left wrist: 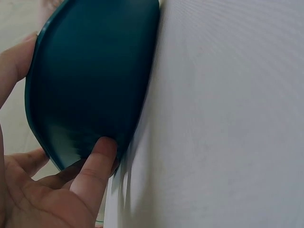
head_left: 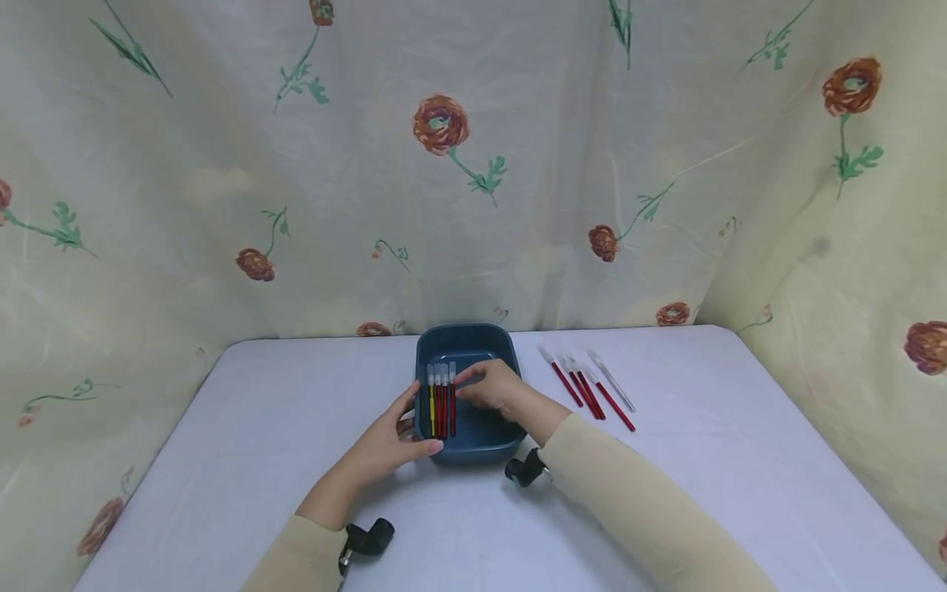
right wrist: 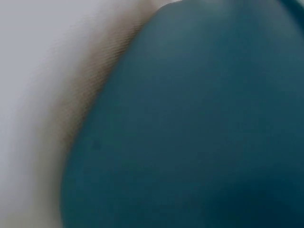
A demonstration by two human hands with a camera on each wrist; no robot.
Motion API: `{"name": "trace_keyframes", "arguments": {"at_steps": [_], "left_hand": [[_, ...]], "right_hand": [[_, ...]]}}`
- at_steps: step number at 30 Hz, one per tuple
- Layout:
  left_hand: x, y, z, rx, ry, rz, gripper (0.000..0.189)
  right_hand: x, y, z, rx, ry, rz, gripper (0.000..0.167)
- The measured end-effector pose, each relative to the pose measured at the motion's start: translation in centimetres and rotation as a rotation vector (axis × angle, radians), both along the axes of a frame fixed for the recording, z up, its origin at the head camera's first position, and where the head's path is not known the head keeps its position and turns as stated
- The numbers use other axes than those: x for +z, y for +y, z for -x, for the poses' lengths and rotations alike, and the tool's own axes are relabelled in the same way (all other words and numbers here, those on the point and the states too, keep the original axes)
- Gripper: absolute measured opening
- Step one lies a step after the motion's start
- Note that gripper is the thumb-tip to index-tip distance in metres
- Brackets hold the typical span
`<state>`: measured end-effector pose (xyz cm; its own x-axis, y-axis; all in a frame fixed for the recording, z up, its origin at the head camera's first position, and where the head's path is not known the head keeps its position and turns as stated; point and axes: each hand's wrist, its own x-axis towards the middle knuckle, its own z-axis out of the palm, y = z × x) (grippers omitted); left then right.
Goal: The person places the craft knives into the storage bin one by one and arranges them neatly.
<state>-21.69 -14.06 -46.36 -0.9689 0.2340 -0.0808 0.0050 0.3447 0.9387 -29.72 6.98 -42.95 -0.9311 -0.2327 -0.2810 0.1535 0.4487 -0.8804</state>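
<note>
In the head view, a dark blue tray (head_left: 481,455) stands near the table's back edge. Lined up along its left side lie a yellow pen (head_left: 432,411) and several red pens (head_left: 443,411) with clear caps. My left hand (head_left: 385,442) holds the tray's front left corner, thumb at the front and fingers along the left side; the left wrist view shows the fingers (left wrist: 97,166) against the outer wall. Inside the tray, my right hand (head_left: 494,388) has bent fingertips beside the rightmost red pen, close to its cap. The right wrist view shows only the tray's outer wall (right wrist: 180,118).
Right of the tray, several more red pens (head_left: 584,393) and a silvery clear pen (head_left: 612,382) lie slanted on the white table (head_left: 259,436). A flowered cloth (head_left: 518,164) hangs behind the table. Small black cameras (head_left: 524,469) are strapped to both wrists.
</note>
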Motion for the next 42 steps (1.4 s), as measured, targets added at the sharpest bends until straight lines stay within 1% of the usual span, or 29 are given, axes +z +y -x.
{"name": "trace_keyframes", "arguments": {"at_steps": [8,14,22,27,33,36,42], "left_hand": [[0.0,0.0,0.0,-0.002,0.003,-0.01,0.102],[0.0,0.1,0.0,0.003,0.004,-0.006,0.104],[-0.1,0.2,0.1,0.018,-0.002,0.014,0.104],[0.0,0.3,0.0,0.028,0.004,0.028,0.105],[0.0,0.2,0.0,0.031,0.008,0.021,0.105],[0.0,0.1,0.0,0.029,0.008,0.017,0.105],[0.0,0.1,0.0,0.022,0.005,0.017,0.106]], "right_hand": [[1.0,0.8,-0.5,0.034,0.042,0.022,0.023],[2.4,1.6,-1.1,0.06,0.069,0.033,0.025],[4.1,3.2,-2.2,0.048,0.107,0.004,0.02],[4.4,4.7,-2.3,0.054,0.127,0.017,0.021],[4.7,6.6,-2.4,0.031,0.14,0.036,0.025],[4.7,7.7,-2.3,0.017,0.158,0.019,0.027],[4.9,10.6,-2.4,-0.023,0.172,-0.094,0.029]]}}
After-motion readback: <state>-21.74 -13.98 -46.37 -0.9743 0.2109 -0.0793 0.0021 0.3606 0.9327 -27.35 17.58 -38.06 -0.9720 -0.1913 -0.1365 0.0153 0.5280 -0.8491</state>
